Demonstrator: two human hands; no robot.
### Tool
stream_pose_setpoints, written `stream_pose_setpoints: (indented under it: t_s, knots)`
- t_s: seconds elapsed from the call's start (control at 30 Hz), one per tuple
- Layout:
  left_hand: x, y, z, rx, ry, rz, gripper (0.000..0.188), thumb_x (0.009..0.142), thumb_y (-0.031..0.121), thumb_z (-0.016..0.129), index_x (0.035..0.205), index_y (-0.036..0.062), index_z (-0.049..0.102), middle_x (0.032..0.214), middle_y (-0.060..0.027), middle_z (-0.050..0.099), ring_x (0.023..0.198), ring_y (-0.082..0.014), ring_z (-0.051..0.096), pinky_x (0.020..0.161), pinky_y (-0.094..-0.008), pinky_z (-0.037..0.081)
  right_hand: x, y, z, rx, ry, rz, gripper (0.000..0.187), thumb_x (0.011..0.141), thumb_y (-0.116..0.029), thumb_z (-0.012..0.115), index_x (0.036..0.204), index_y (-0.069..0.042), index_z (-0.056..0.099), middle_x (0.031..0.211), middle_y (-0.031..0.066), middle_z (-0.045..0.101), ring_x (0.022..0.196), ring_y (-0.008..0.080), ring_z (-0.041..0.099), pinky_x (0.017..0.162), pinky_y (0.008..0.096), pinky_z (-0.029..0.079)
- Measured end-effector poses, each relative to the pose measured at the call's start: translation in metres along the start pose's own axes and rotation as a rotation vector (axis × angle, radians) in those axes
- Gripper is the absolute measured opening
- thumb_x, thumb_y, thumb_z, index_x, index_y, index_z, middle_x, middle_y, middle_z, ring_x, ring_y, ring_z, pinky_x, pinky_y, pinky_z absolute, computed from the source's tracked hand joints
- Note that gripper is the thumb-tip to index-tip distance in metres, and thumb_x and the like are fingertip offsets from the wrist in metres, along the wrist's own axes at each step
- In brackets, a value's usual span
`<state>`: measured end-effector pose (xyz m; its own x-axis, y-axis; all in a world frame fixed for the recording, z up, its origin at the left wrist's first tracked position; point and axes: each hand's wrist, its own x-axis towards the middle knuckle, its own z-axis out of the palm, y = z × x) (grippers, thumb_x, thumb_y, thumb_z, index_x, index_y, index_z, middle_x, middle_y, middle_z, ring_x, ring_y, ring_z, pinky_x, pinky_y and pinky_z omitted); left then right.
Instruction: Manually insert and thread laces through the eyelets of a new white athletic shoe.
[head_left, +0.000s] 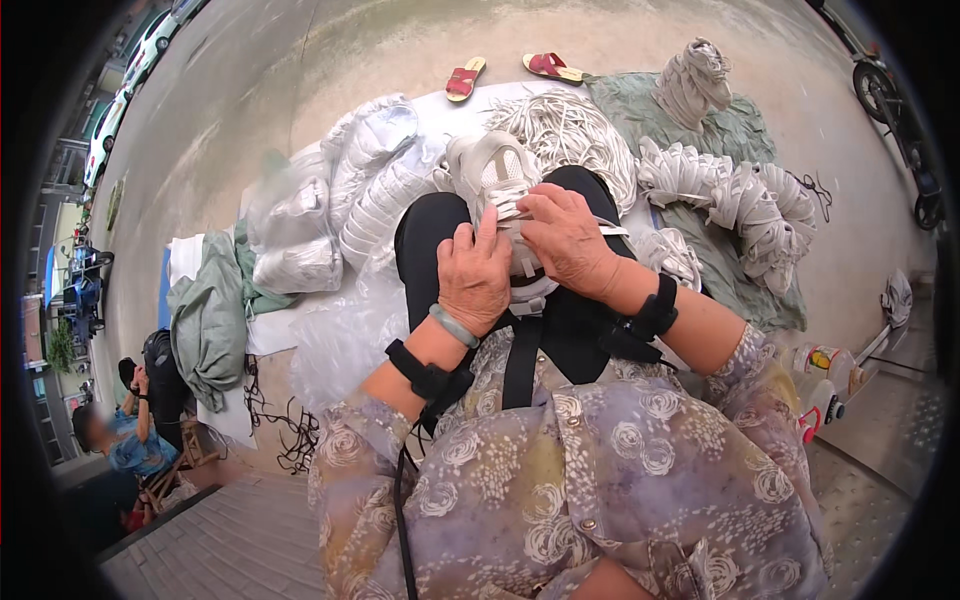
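Observation:
A white and light-grey sneaker [487, 160] rests between my knees, its toe pointing away from me. White shoelace [507, 197] runs across its upper, and a loose lace end shows beside my right wrist. My left hand [474, 278] lies against the sneaker's left side, index finger stretched along the lacing and the other fingers curled. From the right, my right hand [568, 238] bends over the lacing with thumb and fingertips pinched on the shoelace. The fingertips partly cover the eyelets.
Ahead lies a heap of loose white laces [570, 135]. Bundled white shoe parts [720, 185] lie on a green sheet [745, 125] at right. Plastic-wrapped bundles [300, 220] are at left. Red slippers [465, 80] stand beyond. Another person [140, 435] sits far left.

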<state>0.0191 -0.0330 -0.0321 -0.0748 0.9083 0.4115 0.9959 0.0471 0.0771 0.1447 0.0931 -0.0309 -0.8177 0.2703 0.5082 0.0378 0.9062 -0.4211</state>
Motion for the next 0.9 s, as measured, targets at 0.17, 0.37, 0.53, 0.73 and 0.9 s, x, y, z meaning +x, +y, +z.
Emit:
stream_pose_setpoints:
  t_s: [0.17,0.37,0.53,0.73,0.9]
  knots:
    - [0.005,-0.003,0.010,0.011,0.046,-0.008,0.015,0.071,0.013,0.061,0.084,0.0066,0.063,0.117,-0.0115,0.055,0.088,-0.0254,0.054,0.068,-0.0365,0.041,-0.004,0.010,0.004,-0.270,-0.103,-0.045,0.015,0.063,-0.006,0.057,0.079,-0.005,0.059,0.109,0.0120,0.051,0.117,0.0306,0.041,0.091,0.0438,0.032]
    - [0.015,-0.004,0.001,-0.088,-0.054,-0.071,0.006,0.070,0.011,0.060,0.072,0.0059,0.063,0.117,-0.0123,0.055,0.086,-0.0274,0.054,0.066,-0.0374,0.042,0.004,0.015,-0.002,-0.224,-0.160,-0.075,0.016,0.064,-0.009,0.057,0.079,-0.003,0.059,0.110,0.0117,0.050,0.115,0.0299,0.042,0.088,0.0429,0.033]
    - [0.017,-0.004,0.005,-0.155,-0.083,-0.150,0.008,0.070,0.010,0.060,0.074,0.0053,0.064,0.117,-0.0122,0.054,0.085,-0.0285,0.055,0.068,-0.0378,0.044,0.008,0.007,0.005,-0.344,-0.201,-0.008,0.018,0.066,-0.010,0.058,0.082,-0.002,0.061,0.112,0.0111,0.049,0.117,0.0292,0.041,0.093,0.0470,0.031]
    - [0.017,-0.005,0.009,-0.208,-0.054,-0.200,0.010,0.070,0.009,0.060,0.076,0.0052,0.065,0.116,-0.0119,0.055,0.085,-0.0284,0.055,0.070,-0.0380,0.044,0.006,0.005,0.013,-0.360,-0.236,0.059,0.022,0.068,-0.011,0.057,0.087,-0.001,0.061,0.114,0.0119,0.048,0.120,0.0299,0.038,0.096,0.0513,0.027]
    - [0.015,-0.007,0.009,-0.229,-0.075,-0.208,0.010,0.070,0.008,0.058,0.077,0.0053,0.065,0.115,-0.0120,0.056,0.086,-0.0285,0.055,0.070,-0.0380,0.044,0.005,0.015,0.016,-0.220,-0.190,0.007,0.022,0.068,-0.011,0.056,0.087,0.000,0.060,0.117,0.0121,0.047,0.122,0.0309,0.037,0.097,0.0540,0.026]
